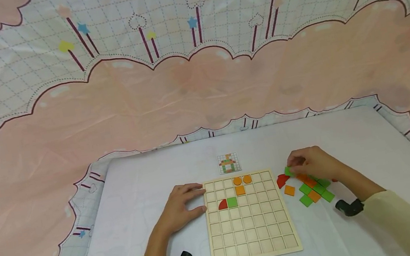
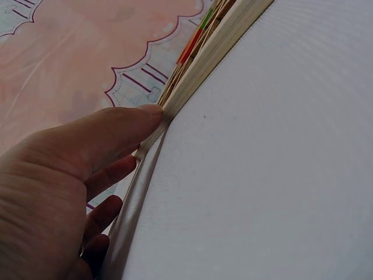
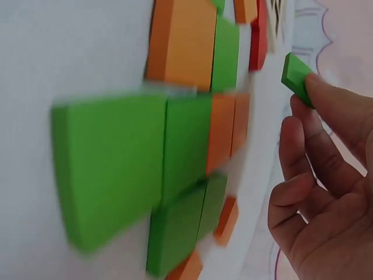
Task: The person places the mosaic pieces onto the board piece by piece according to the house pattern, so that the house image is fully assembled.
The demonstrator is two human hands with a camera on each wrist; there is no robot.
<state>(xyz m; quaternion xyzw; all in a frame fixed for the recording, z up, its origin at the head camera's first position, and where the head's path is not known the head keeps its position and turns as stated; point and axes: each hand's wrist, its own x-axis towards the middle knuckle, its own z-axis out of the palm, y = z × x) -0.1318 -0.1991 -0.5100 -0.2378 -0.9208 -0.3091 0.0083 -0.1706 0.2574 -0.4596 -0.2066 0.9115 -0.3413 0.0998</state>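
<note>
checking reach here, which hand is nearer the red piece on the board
Left: the left hand touches the board at its left edge, near the red piece; the right hand is beyond the right edge.

We cannot read the small square printed card (image 1: pixel 229 163); the right wrist view blurs one green square tile (image 3: pixel 113 169).

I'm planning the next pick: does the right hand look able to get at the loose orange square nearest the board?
Probably yes: the orange square lies uncovered near the right hand. That hand pinches a green square, so it would likely need to set that down first.
</note>
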